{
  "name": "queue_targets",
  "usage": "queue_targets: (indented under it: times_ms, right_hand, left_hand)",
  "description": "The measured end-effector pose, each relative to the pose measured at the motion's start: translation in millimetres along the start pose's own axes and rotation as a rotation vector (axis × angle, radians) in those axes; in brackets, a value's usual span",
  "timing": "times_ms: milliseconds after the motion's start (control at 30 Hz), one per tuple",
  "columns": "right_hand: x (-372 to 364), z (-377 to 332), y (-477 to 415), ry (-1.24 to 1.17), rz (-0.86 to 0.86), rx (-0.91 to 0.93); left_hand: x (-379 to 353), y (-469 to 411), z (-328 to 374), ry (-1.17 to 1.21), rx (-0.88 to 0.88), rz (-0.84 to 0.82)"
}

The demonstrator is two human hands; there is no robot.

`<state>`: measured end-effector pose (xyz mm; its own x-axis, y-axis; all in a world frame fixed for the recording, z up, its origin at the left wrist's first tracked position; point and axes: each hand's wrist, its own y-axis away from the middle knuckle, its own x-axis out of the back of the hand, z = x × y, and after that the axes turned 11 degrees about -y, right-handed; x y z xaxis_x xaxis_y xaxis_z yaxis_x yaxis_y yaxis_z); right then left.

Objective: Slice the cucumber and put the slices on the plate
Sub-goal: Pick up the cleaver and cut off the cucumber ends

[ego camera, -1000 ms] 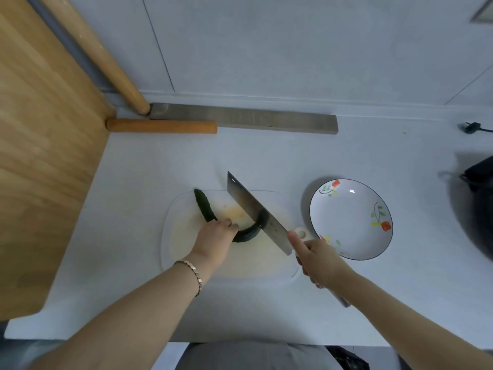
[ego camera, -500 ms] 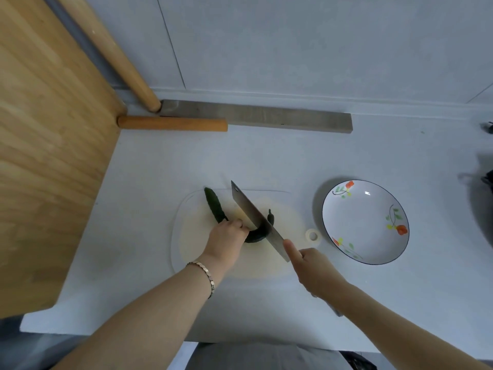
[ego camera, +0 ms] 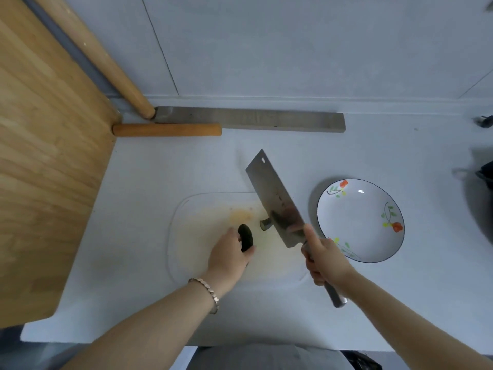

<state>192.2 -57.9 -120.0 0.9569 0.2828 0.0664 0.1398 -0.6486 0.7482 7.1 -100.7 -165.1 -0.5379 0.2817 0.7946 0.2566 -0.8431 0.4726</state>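
Note:
My left hand (ego camera: 229, 256) grips a dark green cucumber (ego camera: 246, 237) over the pale cutting board (ego camera: 197, 236); most of the cucumber is hidden in my fist. A short cut-off cucumber end (ego camera: 266, 224) lies on the board, touching the left face of the cleaver (ego camera: 274, 198). My right hand (ego camera: 324, 260) holds the cleaver's handle, with the blade raised and tilted, tip pointing away. A white plate (ego camera: 360, 220) with flower prints and a dark rim sits to the right of the board, holding nothing.
A large wooden board (ego camera: 45, 156) leans at the left. Two wooden rolling pins (ego camera: 166, 129) and a long metal blade (ego camera: 250, 121) lie along the back wall. A dark pan (ego camera: 480, 204) sits at the right edge. The white counter's front edge runs near my body.
The cleaver has cut through the cucumber and risen off the board. A short end piece now lies apart beside the blade, and my left hand has pulled the rest of the cucumber back.

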Motion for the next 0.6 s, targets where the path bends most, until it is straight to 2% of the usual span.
queue_targets:
  times_ms: [67,100,133,200,267,300,333,400,500,600]
  right_hand:
    - [10,-8,2,-0.012,0.05,0.046]
    - [15,-12,3,-0.004,0.08,0.067]
    - [19,-14,2,0.015,0.105,0.087]
    - [28,-17,1,0.03,0.14,0.109]
    - [32,-17,0,0.05,0.162,0.107]
    - [33,-17,0,0.057,0.17,0.099]
    - [34,-16,-1,0.06,0.174,0.092]
    - [33,-13,-2,0.058,0.169,0.076]
    - [30,-11,-3,0.079,0.149,0.061]
    - [27,-10,-5,0.105,0.139,0.051]
  left_hand:
    - [0,-2,14,0.007,0.037,0.004]
    - [2,-3,21,-0.079,0.012,0.059]
    - [6,-6,26,-0.202,-0.061,0.146]
    - [11,-17,35,-0.376,-0.339,0.246]
    - [13,-34,37,-0.493,-0.574,0.097]
    - [14,-41,39,-0.574,-0.622,-0.009]
    - [15,-47,41,-0.654,-0.618,-0.09]
    - [16,-55,44,-0.7,-0.528,-0.134]
    - [22,-64,35,-0.604,-0.405,-0.015]
    - [39,-69,6,-0.629,-0.26,0.044]
